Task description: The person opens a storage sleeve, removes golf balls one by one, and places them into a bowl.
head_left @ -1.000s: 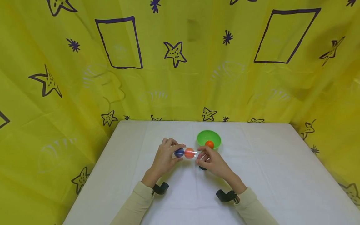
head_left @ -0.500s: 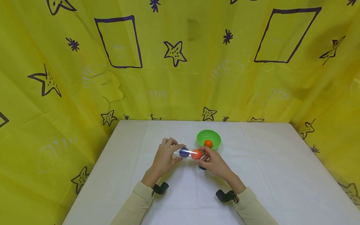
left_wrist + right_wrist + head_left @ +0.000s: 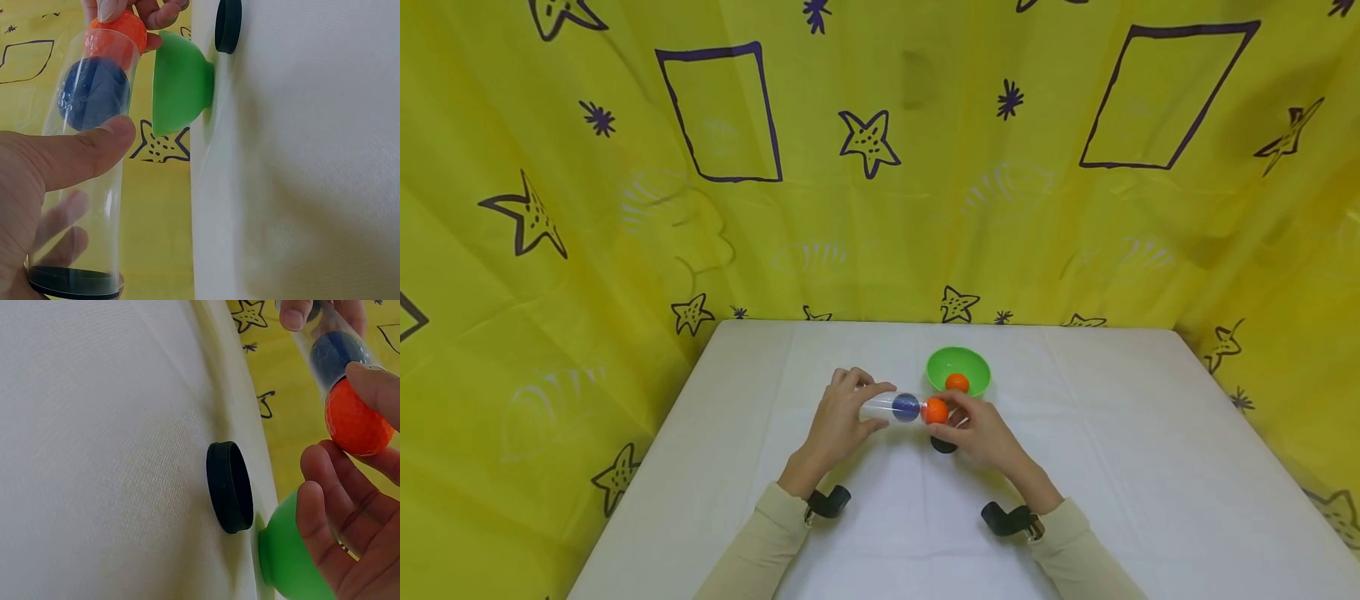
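Note:
My left hand (image 3: 835,421) grips a clear plastic tube (image 3: 90,212), which lies roughly level above the table. A dark cap (image 3: 75,282) closes its left end. Inside, a dark blue ball (image 3: 906,407) sits toward the right end. At the tube's open right mouth, the thumb and fingers of my right hand (image 3: 988,433) pinch an orange golf ball (image 3: 356,419); the left wrist view shows part of it within the rim. Behind the right hand stands a green bowl (image 3: 942,367) holding another orange ball (image 3: 957,383). Under the right hand lies a loose black cap (image 3: 217,490).
A white cloth covers the table (image 3: 1112,442). Yellow curtains (image 3: 865,225) with drawn stars surround its back and sides. Black wrist cameras sit on both forearms.
Both balls have slid rightward through the tube, the orange one coming to its mouth and into the right fingers. The right hand has shifted slightly right; the left hand stays put.

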Demonstrator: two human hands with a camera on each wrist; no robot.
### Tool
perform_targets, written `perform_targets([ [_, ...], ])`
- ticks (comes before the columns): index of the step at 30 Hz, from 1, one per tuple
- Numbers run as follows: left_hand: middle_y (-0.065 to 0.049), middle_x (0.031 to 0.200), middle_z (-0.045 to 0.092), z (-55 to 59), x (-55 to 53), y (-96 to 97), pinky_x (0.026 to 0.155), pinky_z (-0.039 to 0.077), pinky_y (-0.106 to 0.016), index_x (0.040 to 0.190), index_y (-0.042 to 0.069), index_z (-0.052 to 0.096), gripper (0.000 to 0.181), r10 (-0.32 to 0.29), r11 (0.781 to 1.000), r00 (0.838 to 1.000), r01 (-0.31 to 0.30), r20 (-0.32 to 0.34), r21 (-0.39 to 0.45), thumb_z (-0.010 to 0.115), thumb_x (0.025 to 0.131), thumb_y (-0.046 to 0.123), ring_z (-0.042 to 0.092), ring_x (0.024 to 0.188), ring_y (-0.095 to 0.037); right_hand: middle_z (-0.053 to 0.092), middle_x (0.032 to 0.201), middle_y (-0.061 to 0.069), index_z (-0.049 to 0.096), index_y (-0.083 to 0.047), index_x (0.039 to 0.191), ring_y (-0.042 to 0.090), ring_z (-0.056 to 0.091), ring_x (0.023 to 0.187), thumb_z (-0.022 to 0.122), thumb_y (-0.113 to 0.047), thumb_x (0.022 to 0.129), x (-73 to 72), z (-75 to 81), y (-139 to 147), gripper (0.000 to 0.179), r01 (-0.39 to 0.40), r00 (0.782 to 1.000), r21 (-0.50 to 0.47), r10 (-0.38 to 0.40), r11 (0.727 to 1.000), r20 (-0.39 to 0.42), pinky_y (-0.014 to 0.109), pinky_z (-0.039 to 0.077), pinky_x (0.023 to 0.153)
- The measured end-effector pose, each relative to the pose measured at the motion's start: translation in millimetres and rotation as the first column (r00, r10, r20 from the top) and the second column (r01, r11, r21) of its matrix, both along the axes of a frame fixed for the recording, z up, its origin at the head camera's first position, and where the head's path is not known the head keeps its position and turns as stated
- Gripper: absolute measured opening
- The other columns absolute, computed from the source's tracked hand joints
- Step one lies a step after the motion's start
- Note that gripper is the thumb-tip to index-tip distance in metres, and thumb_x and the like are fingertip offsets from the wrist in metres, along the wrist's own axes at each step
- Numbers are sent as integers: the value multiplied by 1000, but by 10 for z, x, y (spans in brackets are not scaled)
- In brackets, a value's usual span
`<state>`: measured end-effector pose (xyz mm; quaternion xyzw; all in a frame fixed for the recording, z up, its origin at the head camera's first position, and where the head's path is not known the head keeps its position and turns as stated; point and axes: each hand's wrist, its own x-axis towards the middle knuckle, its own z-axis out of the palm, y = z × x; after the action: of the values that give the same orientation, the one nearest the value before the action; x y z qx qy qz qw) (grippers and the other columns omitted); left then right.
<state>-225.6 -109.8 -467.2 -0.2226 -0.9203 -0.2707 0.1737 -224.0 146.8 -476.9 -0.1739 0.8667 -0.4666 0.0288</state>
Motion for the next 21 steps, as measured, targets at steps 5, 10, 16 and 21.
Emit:
perform_targets([
  [5, -4, 113, 62, -6, -5, 2, 88, 47, -37, 122, 27, 75, 51, 2, 1000, 1000, -2, 4, 10, 92, 74, 19, 50, 108, -24, 69, 97, 8, 65, -4, 126, 17, 60, 82, 82, -18, 87, -10, 7, 11, 45, 9, 1000, -1, -9, 1000, 12, 23, 52, 67],
  [10, -4, 113, 62, -7, -4, 2, 88, 47, -37, 122, 27, 75, 51, 3, 1000, 1000, -4, 14, 16, 92, 74, 19, 50, 108, -23, 71, 98, 9, 66, -4, 125, 17, 61, 81, 81, -16, 87, -7, 5, 13, 42, 9, 1000, -11, -9, 1000, 6, 23, 52, 67],
  [16, -3, 113, 62, 1, 0, 1, 87, 47, -36, 121, 27, 75, 50, 5, 1000, 1000, -6, 25, 14, 92, 75, 20, 49, 108, -22, 72, 103, 9, 66, -6, 124, 14, 63, 79, 82, -20, 86, 4, 15, 23, 43, 16, 1000, -18, -16, 1000, 9, 24, 53, 67],
  [21, -3, 112, 62, 14, -4, -4, 86, 46, -35, 121, 27, 75, 49, -1, 1000, 1000, 1, 23, 9, 92, 76, 20, 49, 108, -23, 72, 100, 7, 66, -7, 123, 15, 64, 80, 82, -20, 86, 9, 43, 41, 43, 29, 1000, -18, -29, 999, -3, 25, 53, 67],
])
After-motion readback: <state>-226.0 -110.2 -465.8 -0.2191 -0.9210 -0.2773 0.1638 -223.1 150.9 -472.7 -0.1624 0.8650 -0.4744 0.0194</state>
